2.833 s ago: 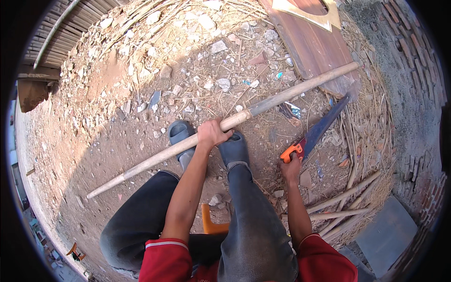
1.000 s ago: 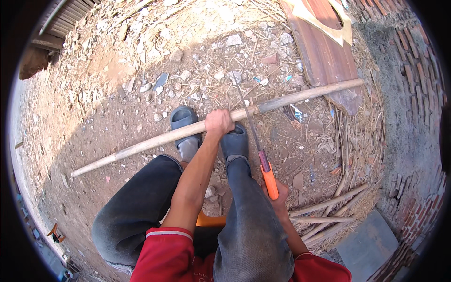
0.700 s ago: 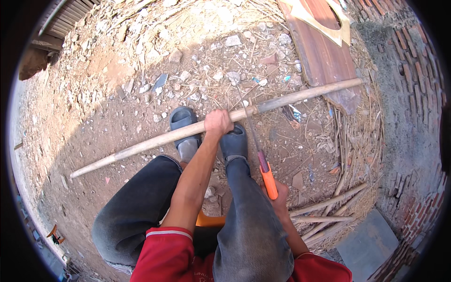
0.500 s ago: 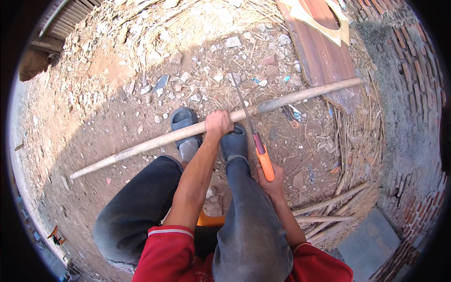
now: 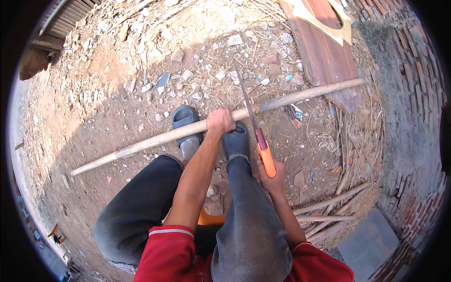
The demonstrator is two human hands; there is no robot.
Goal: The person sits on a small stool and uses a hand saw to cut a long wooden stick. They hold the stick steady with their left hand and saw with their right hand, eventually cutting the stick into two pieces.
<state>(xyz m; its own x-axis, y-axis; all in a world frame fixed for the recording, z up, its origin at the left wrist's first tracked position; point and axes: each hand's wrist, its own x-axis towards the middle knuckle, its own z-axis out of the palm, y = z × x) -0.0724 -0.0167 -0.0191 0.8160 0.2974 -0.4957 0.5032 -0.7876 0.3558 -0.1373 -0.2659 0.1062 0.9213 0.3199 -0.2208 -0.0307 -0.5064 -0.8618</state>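
Note:
A long pale wooden pole point(image 5: 155, 143) lies slantwise in front of me, from the lower left to the upper right. My left hand point(image 5: 220, 121) is wrapped round it near its middle, just above my slippers. In my right hand point(image 5: 272, 175) is a handsaw point(image 5: 266, 160) with an orange handle, held beside my right shin. Its narrow dark blade crosses the pole a little right of my left hand, at a darker ring on the wood, and the tip points away from me. The blade's cutting edge is too small to make out.
A brown wooden board point(image 5: 324, 56) with a cut-out pale piece on it supports the pole's right end. Along the brick wall point(image 5: 413, 94) lie dry stalks and several thin poles point(image 5: 329, 199). Grey slippers point(image 5: 235, 143) are on my feet. Stones and straw litter the dirt.
The saw has slid slightly forward, away from me, across the pole, with my right hand moving along. My left hand keeps its grip on the pole.

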